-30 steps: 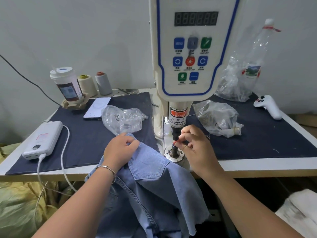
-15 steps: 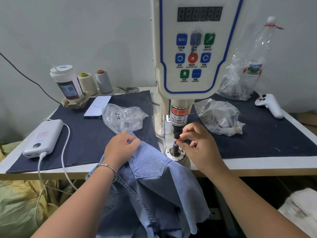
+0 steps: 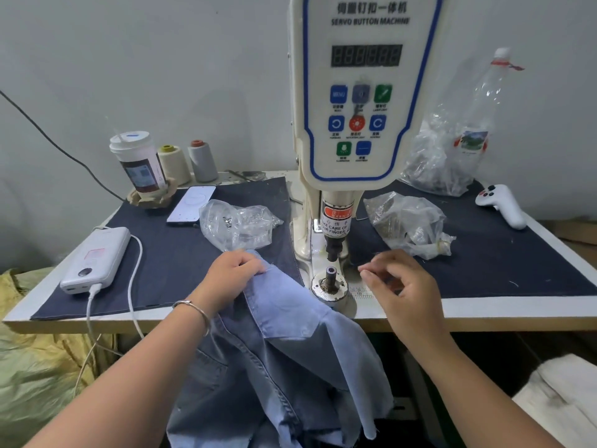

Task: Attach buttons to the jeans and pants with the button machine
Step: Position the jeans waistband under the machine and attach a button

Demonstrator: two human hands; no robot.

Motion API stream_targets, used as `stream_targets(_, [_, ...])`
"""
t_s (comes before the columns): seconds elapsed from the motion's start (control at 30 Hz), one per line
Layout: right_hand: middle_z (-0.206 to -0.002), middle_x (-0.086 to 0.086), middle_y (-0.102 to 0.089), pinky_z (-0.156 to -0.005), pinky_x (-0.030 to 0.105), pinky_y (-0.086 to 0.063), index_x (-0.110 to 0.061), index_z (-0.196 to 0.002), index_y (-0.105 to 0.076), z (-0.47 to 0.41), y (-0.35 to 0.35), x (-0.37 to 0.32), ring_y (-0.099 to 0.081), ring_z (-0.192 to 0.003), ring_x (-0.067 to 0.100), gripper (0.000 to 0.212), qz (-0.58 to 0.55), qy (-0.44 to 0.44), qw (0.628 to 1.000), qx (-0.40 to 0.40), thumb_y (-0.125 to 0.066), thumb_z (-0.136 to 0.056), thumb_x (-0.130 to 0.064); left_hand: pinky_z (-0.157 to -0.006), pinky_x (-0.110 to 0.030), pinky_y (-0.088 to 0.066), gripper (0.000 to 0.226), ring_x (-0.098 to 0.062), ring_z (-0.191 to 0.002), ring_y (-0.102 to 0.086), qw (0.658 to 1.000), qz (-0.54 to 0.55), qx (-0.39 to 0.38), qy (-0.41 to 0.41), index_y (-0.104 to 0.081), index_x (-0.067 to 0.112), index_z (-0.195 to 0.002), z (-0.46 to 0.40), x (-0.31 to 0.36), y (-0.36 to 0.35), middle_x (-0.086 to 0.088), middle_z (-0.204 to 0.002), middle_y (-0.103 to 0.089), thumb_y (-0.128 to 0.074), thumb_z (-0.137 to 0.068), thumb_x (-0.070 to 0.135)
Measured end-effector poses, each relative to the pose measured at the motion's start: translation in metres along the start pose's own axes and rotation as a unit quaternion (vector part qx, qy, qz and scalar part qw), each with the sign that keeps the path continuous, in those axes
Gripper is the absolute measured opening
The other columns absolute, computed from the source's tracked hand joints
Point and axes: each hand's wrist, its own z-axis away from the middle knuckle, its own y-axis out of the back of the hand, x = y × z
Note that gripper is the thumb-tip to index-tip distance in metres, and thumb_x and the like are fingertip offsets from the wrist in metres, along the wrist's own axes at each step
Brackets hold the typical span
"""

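The white servo button machine (image 3: 361, 92) stands at the middle of the table, its black punch (image 3: 334, 248) above the round lower die (image 3: 330, 281). Light blue jeans (image 3: 290, 344) hang over the table's front edge, just left of the die. My left hand (image 3: 231, 278) grips the jeans' upper edge with curled fingers. My right hand (image 3: 399, 286) hovers to the right of the die, fingers loosely curled, thumb and forefinger close together; nothing shows between them. A clear bag of metal buttons (image 3: 237, 226) lies behind my left hand.
A second clear bag (image 3: 408, 224) lies right of the machine, a larger bag and bottle (image 3: 452, 156) behind it. A power bank (image 3: 97, 258) with cable, a phone (image 3: 192, 205), a cup (image 3: 139, 163), two thread cones (image 3: 187, 161) and a white controller (image 3: 502, 205) sit on the dark cloth.
My right hand has come away from the punch and die and moved right. The die now stands uncovered. My left hand keeps its hold on the jeans.
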Motion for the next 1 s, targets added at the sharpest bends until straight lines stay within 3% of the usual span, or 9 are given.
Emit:
stream_targets(0.13, [-0.078, -0.013, -0.068, -0.064, 0.011, -0.045, -0.021, -0.08, -0.073, 0.022, 0.02, -0.021, -0.063, -0.074, 0.007, 0.017, -0.034, 0.018, 0.999, -0.003, -0.071, -0.083, -0.004, -0.064, -0.021, -0.036, 0.031, -0.006, -0.063, -0.043, 0.974, 0.059, -0.216, -0.022, -0.051, 0.014, -0.059, 0.051, 0.036, 0.032, 0.007, -0.067, -0.047, -0.067, -0.082, 0.028])
stream_targets(0.2, [-0.081, -0.013, -0.071, -0.067, 0.019, -0.05, -0.021, -0.083, -0.076, 0.031, 0.024, -0.038, -0.066, -0.077, 0.01, 0.017, -0.082, 0.008, 0.994, -0.065, -0.072, -0.082, -0.005, -0.072, -0.021, -0.039, 0.03, -0.011, -0.073, -0.047, 0.948, 0.015, -0.312, -0.067, -0.055, 0.016, -0.061, 0.08, 0.057, 0.041, 0.003, -0.075, -0.048, -0.063, -0.087, 0.028])
stream_targets(0.3, [-0.092, -0.007, -0.073, -0.075, 0.022, -0.052, -0.017, -0.092, -0.078, 0.04, 0.025, -0.068, -0.067, -0.087, 0.013, 0.018, -0.168, 0.024, 0.967, -0.19, -0.071, -0.084, -0.003, -0.079, -0.032, -0.038, 0.029, -0.026, -0.08, -0.045, 0.925, -0.047, -0.363, -0.099, -0.057, 0.023, -0.064, 0.118, 0.089, 0.05, -0.005, -0.082, -0.045, -0.062, -0.092, 0.026])
stream_targets(0.37, [-0.101, -0.003, -0.072, -0.083, 0.025, -0.053, -0.014, -0.1, -0.075, 0.046, 0.025, -0.087, -0.067, -0.097, 0.014, 0.022, -0.229, 0.037, 0.932, -0.278, -0.065, -0.085, 0.0, -0.081, -0.035, -0.041, 0.026, -0.032, -0.087, -0.05, 0.915, -0.086, -0.37, -0.133, -0.06, 0.031, -0.067, 0.138, 0.11, 0.053, -0.009, -0.09, -0.046, -0.063, -0.093, 0.03])
stream_targets(0.47, [-0.107, 0.0, -0.069, -0.088, 0.025, -0.05, -0.016, -0.104, -0.072, 0.051, 0.033, -0.104, -0.064, -0.104, 0.015, 0.024, -0.27, 0.041, 0.903, -0.332, -0.063, -0.087, -0.002, -0.092, -0.036, -0.046, 0.02, -0.019, -0.099, -0.055, 0.909, -0.148, -0.341, -0.187, -0.062, 0.043, -0.074, 0.164, 0.135, 0.061, 0.003, -0.098, -0.049, -0.062, -0.094, 0.045])
stream_targets(0.6, [-0.101, -0.005, -0.068, -0.082, 0.022, -0.048, -0.025, -0.103, -0.07, 0.057, 0.046, -0.115, -0.062, -0.091, 0.006, 0.022, -0.283, 0.01, 0.886, -0.368, -0.066, -0.086, -0.011, -0.099, -0.032, -0.042, 0.013, -0.019, -0.108, -0.049, 0.91, -0.169, -0.292, -0.24, -0.061, 0.053, -0.081, 0.185, 0.156, 0.067, 0.007, -0.106, -0.045, -0.056, -0.093, 0.055])
stream_targets(0.73, [-0.089, 0.011, -0.056, -0.075, 0.038, -0.041, -0.014, -0.091, -0.065, 0.061, 0.064, -0.121, -0.05, -0.082, 0.024, 0.004, -0.313, -0.011, 0.849, -0.425, -0.065, -0.089, -0.012, -0.099, -0.027, -0.042, 0.015, -0.018, -0.113, -0.05, 0.899, -0.184, -0.244, -0.314, -0.063, 0.043, -0.083, 0.194, 0.168, 0.065, 0.008, -0.112, -0.044, -0.055, -0.091, 0.052])
stream_targets(0.9, [-0.088, 0.007, -0.059, -0.075, 0.03, -0.048, -0.016, -0.08, -0.065, 0.052, 0.098, -0.122, -0.057, -0.081, 0.022, 0.008, -0.243, 0.011, 0.885, -0.398, -0.072, -0.08, -0.012, -0.115, -0.038, -0.025, 0.024, -0.012, -0.145, -0.031, 0.911, -0.158, -0.159, -0.345, -0.066, 0.029, -0.078, 0.195, 0.169, 0.066, 0.016, -0.148, -0.038, -0.053, -0.091, 0.044])
stream_targets(1.0, [-0.093, 0.017, -0.06, -0.086, 0.046, -0.046, -0.013, -0.082, -0.064, 0.045, 0.117, -0.121, -0.055, -0.09, 0.039, 0.006, -0.227, 0.034, 0.899, -0.374, -0.067, -0.085, -0.016, -0.112, -0.034, -0.034, 0.028, -0.014, -0.14, -0.041, 0.925, -0.027, -0.207, -0.316, -0.063, 0.014, -0.076, 0.197, 0.163, 0.062, 0.005, -0.143, -0.052, -0.057, -0.097, 0.032])
